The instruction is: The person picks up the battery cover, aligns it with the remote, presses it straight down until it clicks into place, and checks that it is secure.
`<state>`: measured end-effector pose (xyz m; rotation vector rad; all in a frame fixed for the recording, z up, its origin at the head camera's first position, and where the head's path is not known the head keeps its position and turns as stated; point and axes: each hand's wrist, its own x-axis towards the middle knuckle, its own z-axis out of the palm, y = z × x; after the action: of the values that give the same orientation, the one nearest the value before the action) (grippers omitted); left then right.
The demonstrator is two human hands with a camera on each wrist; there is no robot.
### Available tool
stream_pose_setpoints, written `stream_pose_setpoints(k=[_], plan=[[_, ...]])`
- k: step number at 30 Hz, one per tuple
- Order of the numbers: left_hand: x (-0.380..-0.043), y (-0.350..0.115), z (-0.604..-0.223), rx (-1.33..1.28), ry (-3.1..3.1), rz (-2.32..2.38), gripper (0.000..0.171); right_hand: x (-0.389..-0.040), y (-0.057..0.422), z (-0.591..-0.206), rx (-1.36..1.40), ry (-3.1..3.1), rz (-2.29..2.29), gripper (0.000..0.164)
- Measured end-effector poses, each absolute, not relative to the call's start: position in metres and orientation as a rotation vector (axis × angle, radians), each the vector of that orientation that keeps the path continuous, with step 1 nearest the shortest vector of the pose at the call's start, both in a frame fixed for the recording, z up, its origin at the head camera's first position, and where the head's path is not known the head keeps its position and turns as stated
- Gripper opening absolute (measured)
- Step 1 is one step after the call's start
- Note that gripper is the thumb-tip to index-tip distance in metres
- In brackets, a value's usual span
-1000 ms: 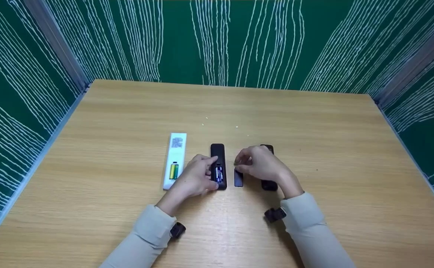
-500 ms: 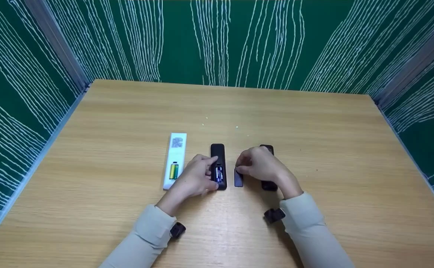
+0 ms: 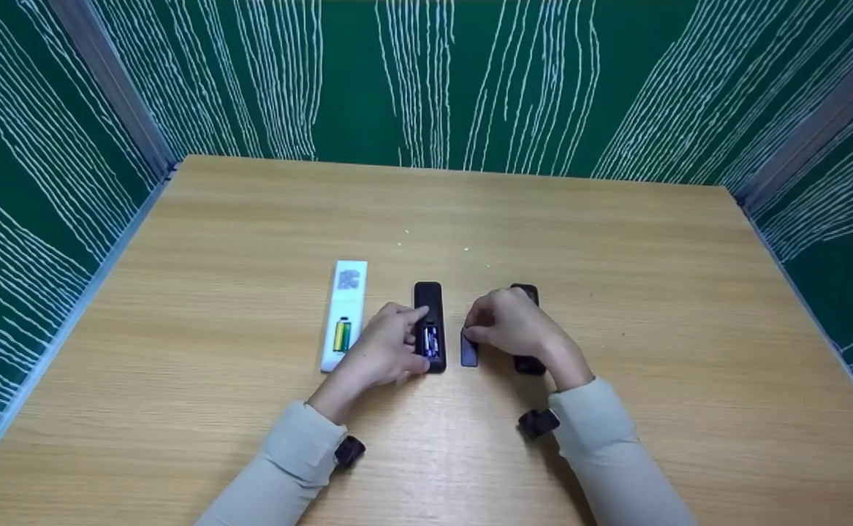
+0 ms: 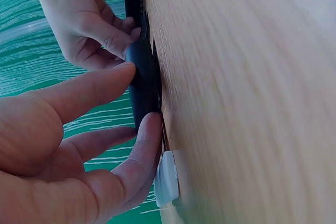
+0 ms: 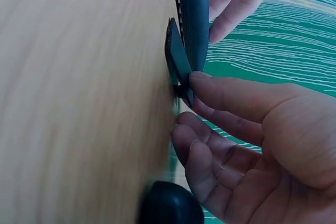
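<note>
We take as our landmark the slim black plastic remote (image 3: 428, 296), lying back up with its battery bay uncovered. To its left is a long white plastic remote (image 3: 346, 296), one yellow and one green battery (image 3: 342, 336) showing in its bay. Between them, the left hand (image 3: 382, 347) has its fingers clamped on the landmark remote, thumb at the near end, forefinger farther up. We judge that remote light, stiff and slightly slippery; its long edges should give the surest hold. It looks dark and smooth, with two dark, bluish batteries (image 3: 431, 342) inside.

Just right of it, apart, is a thin, flat, rectangular black plastic cover (image 3: 469, 352), seemingly tilted. The right hand (image 3: 506, 318) pinches its far end between thumb and forefinger. We expect it very light, stiff and perhaps brittle, best held by its edges. Farthest right of the landmark, a second black remote (image 3: 529, 364) lies partly hidden.
</note>
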<state>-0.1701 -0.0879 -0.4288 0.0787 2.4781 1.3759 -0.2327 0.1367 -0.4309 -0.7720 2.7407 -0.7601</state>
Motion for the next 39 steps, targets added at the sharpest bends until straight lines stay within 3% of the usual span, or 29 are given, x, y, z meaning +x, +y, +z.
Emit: stream_pose_setpoints(k=[39], plan=[[-0.1685, -0.0879, -0.4273, 0.076, 2.500, 1.350, 0.096, -0.2373, 0.1407, -0.4330, -0.751, 2.633, -0.953, 0.005]])
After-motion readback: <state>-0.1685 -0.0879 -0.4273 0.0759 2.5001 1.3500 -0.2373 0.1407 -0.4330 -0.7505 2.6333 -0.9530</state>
